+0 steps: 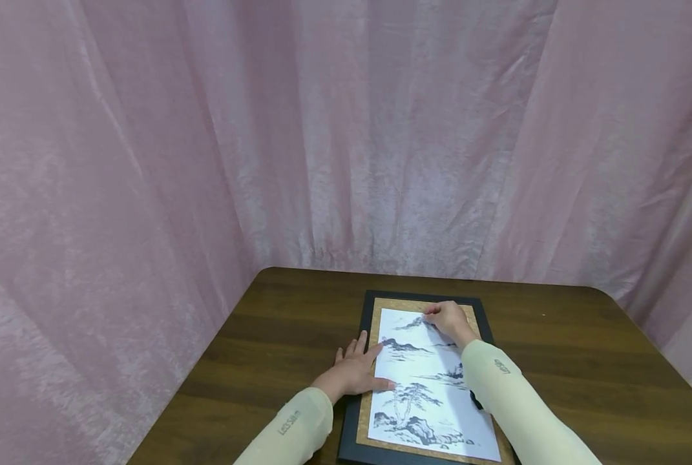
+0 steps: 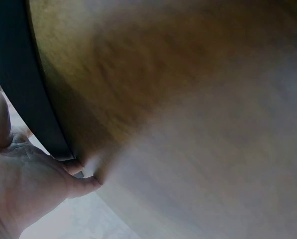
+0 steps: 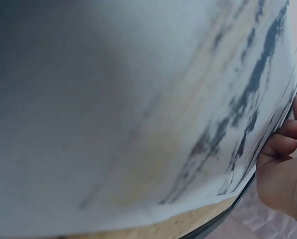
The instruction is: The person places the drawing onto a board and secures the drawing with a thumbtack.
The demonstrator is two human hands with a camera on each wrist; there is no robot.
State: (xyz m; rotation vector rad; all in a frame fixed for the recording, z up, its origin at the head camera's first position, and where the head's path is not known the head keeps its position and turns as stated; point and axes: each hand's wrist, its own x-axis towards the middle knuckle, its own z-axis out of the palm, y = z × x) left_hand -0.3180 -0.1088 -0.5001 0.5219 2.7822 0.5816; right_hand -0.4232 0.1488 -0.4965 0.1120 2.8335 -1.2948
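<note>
A white sheet with an ink landscape painting (image 1: 406, 368) lies on a tan, textured backing (image 1: 364, 413) inside a black frame (image 1: 351, 423). My left hand (image 1: 354, 369) rests at the left side with its fingers spread, crossing the frame's edge and reaching the sheet. In the left wrist view, the left hand (image 2: 34, 184) shows beside the dark frame border (image 2: 24, 74). Near the sheet's top, my right hand (image 1: 449, 320) has bent fingers and seems to pinch the paper's upper edge; the contact is partly hidden. The right wrist view shows curled fingers of that hand (image 3: 282, 164) beside the painting (image 3: 233, 119).
The frame lies on a dark brown wooden table (image 1: 264, 342) with rounded far corners. Pink velvety curtains (image 1: 380, 129) hang behind the table and along its sides. A small dark object (image 1: 476, 400) shows by the right sleeve.
</note>
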